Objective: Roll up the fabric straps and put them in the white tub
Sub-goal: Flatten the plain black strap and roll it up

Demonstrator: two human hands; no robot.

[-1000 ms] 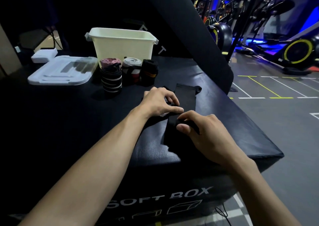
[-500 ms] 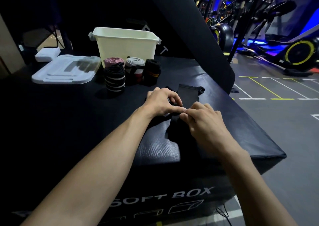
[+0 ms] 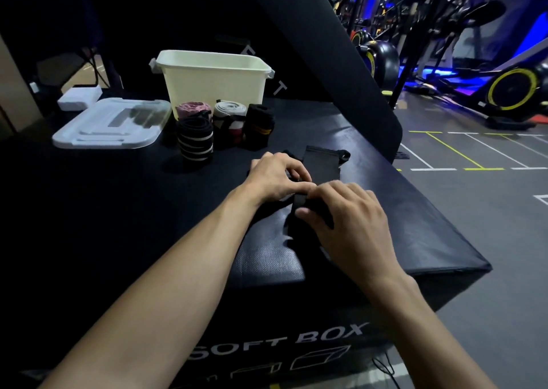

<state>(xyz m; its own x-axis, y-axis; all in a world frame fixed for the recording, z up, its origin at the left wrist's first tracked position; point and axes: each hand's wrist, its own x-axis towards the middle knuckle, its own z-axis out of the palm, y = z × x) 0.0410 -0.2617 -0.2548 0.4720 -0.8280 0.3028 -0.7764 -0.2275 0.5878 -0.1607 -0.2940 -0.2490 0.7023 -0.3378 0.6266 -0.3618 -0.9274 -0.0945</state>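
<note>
Rolling under way on a flat black fabric strap laid along the top of the black padded soft box, nearer the viewer than the white rectangular plastic tub and a little to its right. Left hand curled over the strap's left edge, fingertips pinching the fabric at the fold; right hand clamped on the near end, thumb tucked beneath the small started roll and fingers arched over it. Unrolled length running away from the hands toward the tub, ending in a small loop by the box's right edge. Just in front of the tub, four finished rolls standing upright and close together: a black roll with pale stripes, a pink roll, a white-and-red roll, a black roll with a yellow mark; none visibly inside the tub, whose interior stays hidden. Left of the tub, a clear flat plastic lid. Likely trouble from here: a slack first turn, giving a loose coil that springs open once released; uneven pressure between the two hands, sending the roll crooked so it telescopes; black fabric on a black surface in dim light, making the edges hard to keep aligned.
</note>
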